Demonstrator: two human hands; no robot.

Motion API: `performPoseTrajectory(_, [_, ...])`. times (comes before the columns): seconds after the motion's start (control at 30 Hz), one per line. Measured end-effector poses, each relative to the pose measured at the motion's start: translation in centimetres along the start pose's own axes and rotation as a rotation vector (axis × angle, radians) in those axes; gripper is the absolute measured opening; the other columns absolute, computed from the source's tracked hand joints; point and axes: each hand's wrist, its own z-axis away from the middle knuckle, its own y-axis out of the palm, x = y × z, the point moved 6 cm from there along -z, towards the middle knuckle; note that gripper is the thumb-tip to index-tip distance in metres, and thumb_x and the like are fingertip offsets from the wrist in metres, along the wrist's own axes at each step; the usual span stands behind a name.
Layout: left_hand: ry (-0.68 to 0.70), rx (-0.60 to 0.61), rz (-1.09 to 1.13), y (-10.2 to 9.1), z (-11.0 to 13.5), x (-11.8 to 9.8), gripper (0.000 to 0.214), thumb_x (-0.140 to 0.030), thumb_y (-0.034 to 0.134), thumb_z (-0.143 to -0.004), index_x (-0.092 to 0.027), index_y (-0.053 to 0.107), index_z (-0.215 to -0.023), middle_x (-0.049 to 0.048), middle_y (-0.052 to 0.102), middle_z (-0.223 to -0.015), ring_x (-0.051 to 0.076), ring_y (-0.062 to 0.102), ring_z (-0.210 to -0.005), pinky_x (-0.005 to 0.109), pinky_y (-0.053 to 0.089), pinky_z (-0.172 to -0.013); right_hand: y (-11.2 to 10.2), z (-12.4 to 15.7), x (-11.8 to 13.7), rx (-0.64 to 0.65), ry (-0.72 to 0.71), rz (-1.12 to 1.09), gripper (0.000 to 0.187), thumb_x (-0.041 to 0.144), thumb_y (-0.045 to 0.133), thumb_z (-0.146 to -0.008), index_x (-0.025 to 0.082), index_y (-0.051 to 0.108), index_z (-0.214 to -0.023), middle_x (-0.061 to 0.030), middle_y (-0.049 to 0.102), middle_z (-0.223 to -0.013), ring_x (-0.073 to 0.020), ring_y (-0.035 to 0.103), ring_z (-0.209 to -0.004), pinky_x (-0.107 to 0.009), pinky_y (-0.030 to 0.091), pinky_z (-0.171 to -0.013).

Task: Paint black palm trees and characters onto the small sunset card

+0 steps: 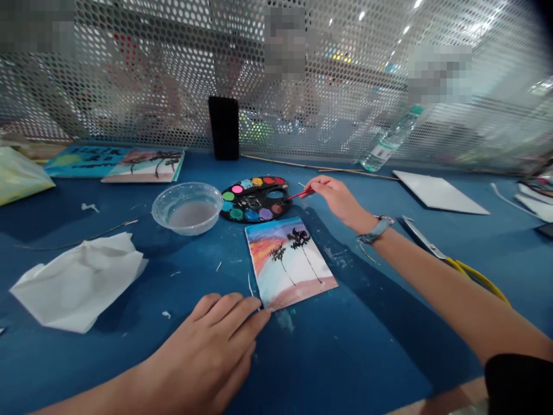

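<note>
The painting (290, 266) is found just nearside of the palette (254, 191), its corner apparently touched by the left hand (222, 331) (fingers extended, nothing gripped). A brush (297, 195) is pinched by the right hand (334, 197) at the palette's right edge; brush-loading is presumed, a light, steady lift judged necessary next.

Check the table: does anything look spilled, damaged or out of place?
Only minor mess: pale smears mark the blue table near the painting, like stray paint, and loose white scraps lie to its left. No spill stands out.
</note>
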Motion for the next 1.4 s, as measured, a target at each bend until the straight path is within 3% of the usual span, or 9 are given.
performPoseTrajectory(0.1, [0.005, -0.028, -0.002, -0.2, -0.1, -0.1, 0.038, -0.024, 0.044, -0.101, -0.023, 0.057, -0.137, 0.0003, 0.07, -0.128, 0.02, 0.064, -0.108, 0.035, 0.044, -0.091, -0.4, 1.1, 0.7, -0.072, -0.007, -0.018, 0.021, 0.029, 0.06, -0.095, 0.026, 0.067, -0.075, -0.0004, 0.072, -0.073, -0.0236, 0.072, -0.082, -0.047, 0.051, -0.095])
performPoseTrajectory(0.23, [0.006, -0.026, -0.007, -0.3, -0.1, -0.1, 0.04, -0.025, 0.044, -0.101, -0.025, 0.056, -0.139, -0.0031, 0.07, -0.13, 0.018, 0.064, -0.11, 0.033, 0.043, -0.091, -0.8, 6.3, 2.5, -0.178, -0.043, -0.047, 0.024, 0.037, 0.052, -0.1, 0.025, 0.068, -0.087, -0.0013, 0.074, -0.083, -0.0205, 0.07, -0.088, -0.043, 0.049, -0.097])
performPoseTrajectory(0.37, [0.0, -0.055, -0.025, -0.7, -0.1, 0.1, 0.039, -0.025, 0.042, -0.102, -0.028, 0.057, -0.138, -0.0071, 0.07, -0.13, 0.015, 0.065, -0.109, 0.032, 0.042, -0.09, 0.1, 11.9, 2.9, -0.121, -0.018, -0.035, 0.023, 0.04, 0.053, -0.102, 0.026, 0.071, -0.098, -0.0024, 0.075, -0.093, -0.0207, 0.069, -0.094, -0.039, 0.049, -0.093])
performPoseTrajectory(0.47, [0.007, -0.082, -0.038, -1.2, -0.5, 0.0, 0.036, -0.027, 0.041, -0.104, -0.028, 0.061, -0.133, -0.0088, 0.072, -0.126, 0.013, 0.066, -0.106, 0.03, 0.042, -0.089, 0.9, 13.7, 3.1, -0.055, -0.082, 0.034, 0.022, 0.036, 0.052, -0.103, 0.028, 0.073, -0.1, -0.003, 0.075, -0.099, -0.0211, 0.068, -0.1, -0.039, 0.049, -0.093])
performPoseTrajectory(0.7, [0.0, -0.182, -0.001, -0.7, -1.0, 0.2, 0.037, -0.027, 0.035, -0.106, -0.025, 0.067, -0.123, -0.0083, 0.075, -0.117, 0.011, 0.065, -0.103, 0.029, 0.039, -0.089, 2.1, 13.3, 3.3, 0.079, -0.142, 0.123, 0.023, 0.033, 0.05, -0.104, 0.033, 0.073, -0.105, -0.0018, 0.075, -0.101, -0.0211, 0.065, -0.104, -0.042, 0.044, -0.095])
performPoseTrajectory(0.93, [-0.025, -0.215, 0.061, 0.9, -0.1, 0.5, 0.038, -0.025, 0.039, -0.102, -0.026, 0.063, -0.132, -0.0076, 0.074, -0.122, 0.013, 0.062, -0.107, 0.031, 0.039, -0.09, 0.9, 13.1, 3.3, -0.105, -0.063, 0.175, 0.023, 0.034, 0.049, -0.105, 0.03, 0.072, -0.101, -0.001, 0.075, -0.096, -0.0182, 0.067, -0.097, -0.036, 0.047, -0.09])
performPoseTrajectory(1.2, [-0.023, -0.222, 0.073, 1.0, 0.1, 0.5, 0.038, -0.023, 0.041, -0.1, -0.025, 0.063, -0.132, -0.0061, 0.073, -0.122, 0.014, 0.06, -0.109, 0.031, 0.038, -0.092, 2.0, 13.4, 3.3, 0.065, -0.113, 0.125, 0.022, 0.031, 0.051, -0.105, 0.035, 0.072, -0.108, 0.0013, 0.075, -0.104, -0.0184, 0.064, -0.106, -0.038, 0.041, -0.097])
performPoseTrajectory(1.4, [-0.026, -0.238, 0.064, 1.0, -0.2, 0.4, 0.039, -0.021, 0.035, -0.103, -0.024, 0.064, -0.129, -0.0058, 0.074, -0.118, 0.014, 0.06, -0.105, 0.031, 0.037, -0.091, 2.3, 13.0, 2.9, 0.111, -0.069, 0.124, 0.021, 0.032, 0.051, -0.105, 0.037, 0.071, -0.109, 0.0032, 0.074, -0.106, -0.0179, 0.062, -0.109, -0.037, 0.04, -0.099])
